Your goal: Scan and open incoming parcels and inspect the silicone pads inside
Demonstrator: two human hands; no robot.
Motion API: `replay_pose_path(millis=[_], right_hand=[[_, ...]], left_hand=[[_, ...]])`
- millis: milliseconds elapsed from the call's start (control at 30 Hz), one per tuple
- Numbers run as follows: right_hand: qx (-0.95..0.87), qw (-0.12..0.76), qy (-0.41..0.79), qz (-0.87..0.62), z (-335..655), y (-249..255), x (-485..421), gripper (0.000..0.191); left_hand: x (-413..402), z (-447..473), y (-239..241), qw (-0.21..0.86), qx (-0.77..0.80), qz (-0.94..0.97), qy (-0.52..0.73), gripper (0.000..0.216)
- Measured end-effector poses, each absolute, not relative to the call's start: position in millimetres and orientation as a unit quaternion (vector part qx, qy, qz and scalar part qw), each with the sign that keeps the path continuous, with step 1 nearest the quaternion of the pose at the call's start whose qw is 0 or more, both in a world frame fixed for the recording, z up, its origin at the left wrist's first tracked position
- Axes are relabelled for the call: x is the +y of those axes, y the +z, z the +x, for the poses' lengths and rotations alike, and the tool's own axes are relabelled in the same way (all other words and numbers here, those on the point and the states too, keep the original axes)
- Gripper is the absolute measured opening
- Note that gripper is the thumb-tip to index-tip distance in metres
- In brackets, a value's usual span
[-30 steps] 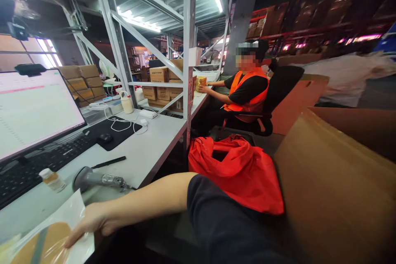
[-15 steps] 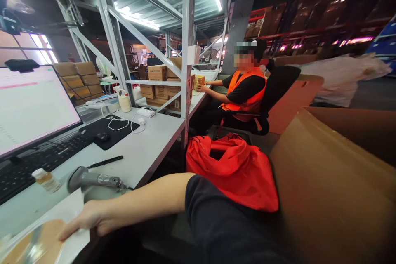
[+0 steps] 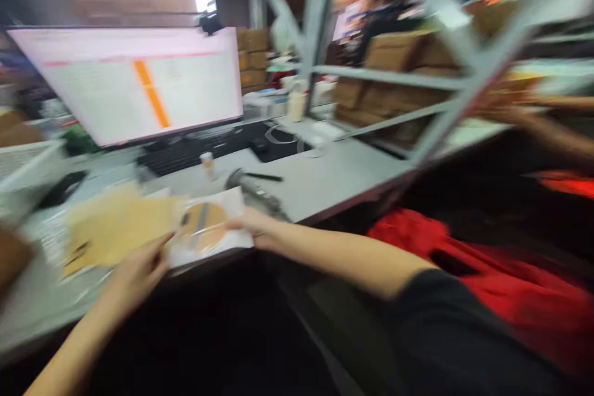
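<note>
A flat white packet with a round tan piece and a grey strip on it lies level above the desk's front edge. My right hand pinches its right side, thumb on top. My left hand is closed at the packet's lower left corner; blur softens its fingertips. Just beyond that hand, a yellow sheet or envelope lies among clear plastic wrapping. Behind the packet are a grey handheld scanner, a black pen and a small white-capped bottle.
A large monitor and a black keyboard stand at the back of the desk. On the left is a white basket. Metal posts rise behind. A red bag sits at right, below a co-worker's arm.
The view has swung left, bringing the monitor, the yellow sheet and my left hand into sight. My right hand still holds the white packet, and my left hand is now at its other side.
</note>
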State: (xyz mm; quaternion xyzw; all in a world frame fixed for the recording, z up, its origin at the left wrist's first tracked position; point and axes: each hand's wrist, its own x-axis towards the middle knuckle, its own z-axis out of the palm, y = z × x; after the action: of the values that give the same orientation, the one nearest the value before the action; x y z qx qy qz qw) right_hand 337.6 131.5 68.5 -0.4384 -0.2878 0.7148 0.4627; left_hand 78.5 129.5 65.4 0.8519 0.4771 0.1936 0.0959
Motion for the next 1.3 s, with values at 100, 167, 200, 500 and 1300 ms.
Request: replay_pose_path(millis=[100,167,200,500,1300], right_hand=[[-0.296,0.460,0.723,-0.422,337.3,68.5,144.9,0.050],[-0.286,0.447,0.713,-0.458,333.6,68.5,149.5,0.050],[-0.282,0.441,0.705,-0.478,331.9,69.9,149.1,0.049],[-0.254,0.461,0.666,-0.528,320.2,81.6,144.7,0.049],[-0.470,0.241,0.603,-0.597,360.7,85.5,158.6,0.042]], left_hand=[[128.4,63.1,61.9,0.138,0.510,0.829,0.185,0.051],[132.8,60.2,61.6,0.152,0.523,0.818,0.185,0.053],[133.5,60.1,61.9,0.157,0.523,0.816,0.187,0.054],[127.2,58.4,60.2,0.204,0.496,0.808,0.243,0.058],[128.8,69.4,60.7,0.100,0.538,0.827,0.129,0.053]])
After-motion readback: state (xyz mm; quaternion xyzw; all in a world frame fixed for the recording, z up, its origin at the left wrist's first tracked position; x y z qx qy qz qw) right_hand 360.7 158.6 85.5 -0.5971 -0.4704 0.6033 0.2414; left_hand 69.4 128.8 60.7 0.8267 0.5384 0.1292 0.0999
